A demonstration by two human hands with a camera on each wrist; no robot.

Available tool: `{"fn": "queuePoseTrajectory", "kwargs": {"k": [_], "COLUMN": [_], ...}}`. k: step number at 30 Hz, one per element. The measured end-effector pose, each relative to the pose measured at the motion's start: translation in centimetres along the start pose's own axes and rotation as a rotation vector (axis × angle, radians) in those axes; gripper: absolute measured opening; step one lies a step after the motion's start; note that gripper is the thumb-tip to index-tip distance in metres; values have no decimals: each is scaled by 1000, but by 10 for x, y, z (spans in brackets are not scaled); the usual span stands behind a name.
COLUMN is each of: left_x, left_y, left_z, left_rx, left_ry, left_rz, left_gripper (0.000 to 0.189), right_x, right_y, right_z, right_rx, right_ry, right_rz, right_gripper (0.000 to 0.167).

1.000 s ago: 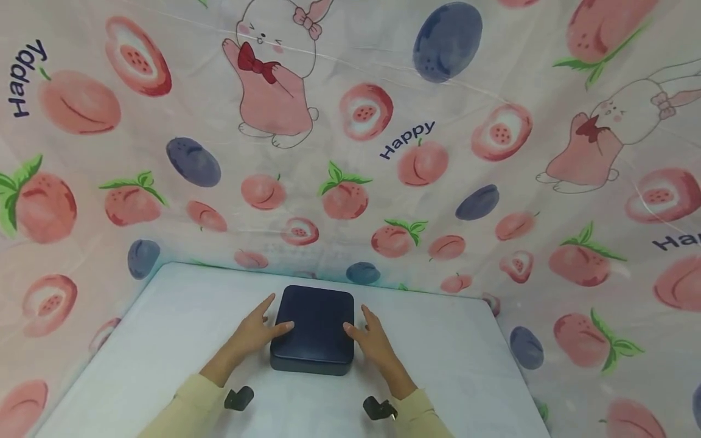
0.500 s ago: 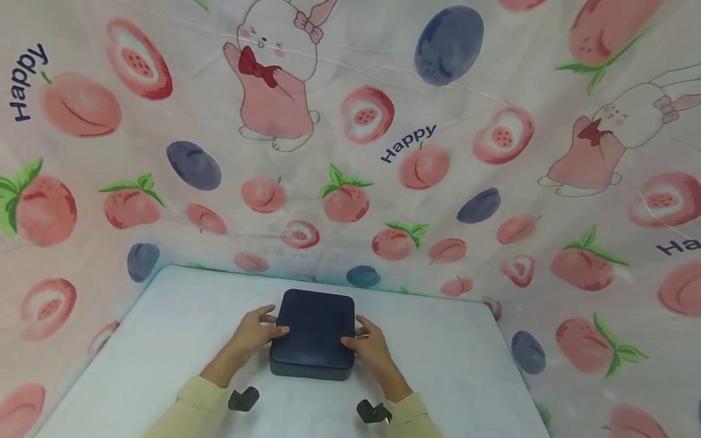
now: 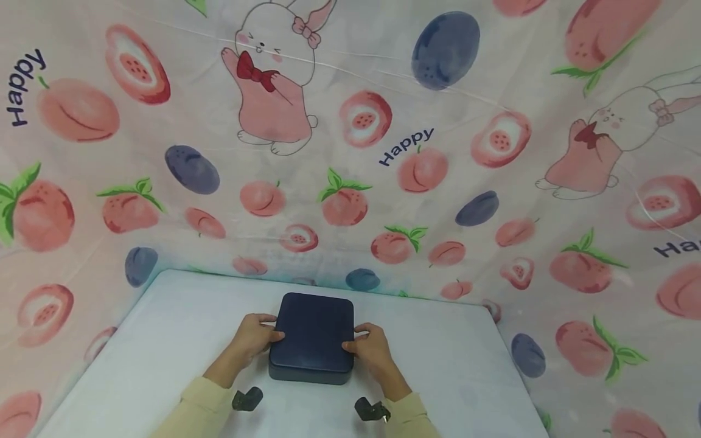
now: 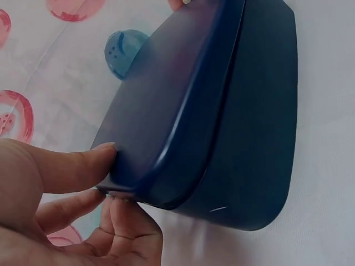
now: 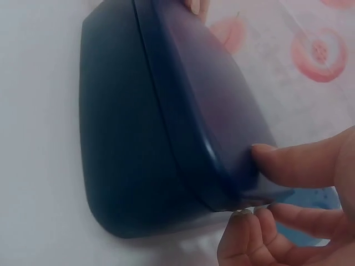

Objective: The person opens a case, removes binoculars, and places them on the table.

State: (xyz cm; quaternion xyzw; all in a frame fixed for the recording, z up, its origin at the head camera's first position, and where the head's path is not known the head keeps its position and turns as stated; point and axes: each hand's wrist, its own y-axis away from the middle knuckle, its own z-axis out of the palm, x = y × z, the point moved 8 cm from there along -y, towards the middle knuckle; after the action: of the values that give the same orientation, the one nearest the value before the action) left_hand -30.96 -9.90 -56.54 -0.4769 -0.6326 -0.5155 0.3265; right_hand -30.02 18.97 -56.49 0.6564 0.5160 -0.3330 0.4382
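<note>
A dark navy box (image 3: 312, 334) with rounded corners stands on the white table, its lid (image 4: 158, 100) on top of the deeper body (image 5: 119, 122). My left hand (image 3: 251, 338) pinches the lid at its left side, thumb on the top face and curled fingers at the lid's lower edge. On the opposite side my right hand (image 3: 375, 349) grips the lid the same way. A thin dark seam between lid and body shows in both wrist views, slightly wider toward one end in the left wrist view. The inside of the box is hidden.
The white table (image 3: 438, 359) extends around the box. Behind and on both sides rises a curtain (image 3: 306, 164) printed with peaches, plums and rabbits. A small black device (image 3: 247, 399) sits at the left wrist, another black device (image 3: 372, 410) at the right wrist.
Both hands have come in from wider beside the box, fingers curling in to the lid's sides and thumbs drawn back toward its edges. The box has stayed in place.
</note>
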Motion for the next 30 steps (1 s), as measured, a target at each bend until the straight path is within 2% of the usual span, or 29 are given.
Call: {"fn": "queuePoseTrajectory", "kwargs": {"k": [7,12,18,25,30], "left_x": [-2,-2,-3,-1,1], "left_y": [3,2,-1,6,7], "left_z": [0,-1,-2,-6,-11], "left_rx": [6,2,-17,-26,-34], "left_ry": [42,84,135,163,176], "left_rz": [-27,-49,-49,-28,-19], "left_gripper": [57,57,58,58,59], "right_x": [-2,-5,-2,-7,-12], "right_y": [3,4,6,9,10], "right_z": [-1,-4,-6,-6,-8], "right_rx": [20,32,26,9,10], "right_ry": [-7,-10,-47,-93,-159], "right_rz": [43,41,30,-19,-23], "right_gripper": [49,47,51,57,59]}}
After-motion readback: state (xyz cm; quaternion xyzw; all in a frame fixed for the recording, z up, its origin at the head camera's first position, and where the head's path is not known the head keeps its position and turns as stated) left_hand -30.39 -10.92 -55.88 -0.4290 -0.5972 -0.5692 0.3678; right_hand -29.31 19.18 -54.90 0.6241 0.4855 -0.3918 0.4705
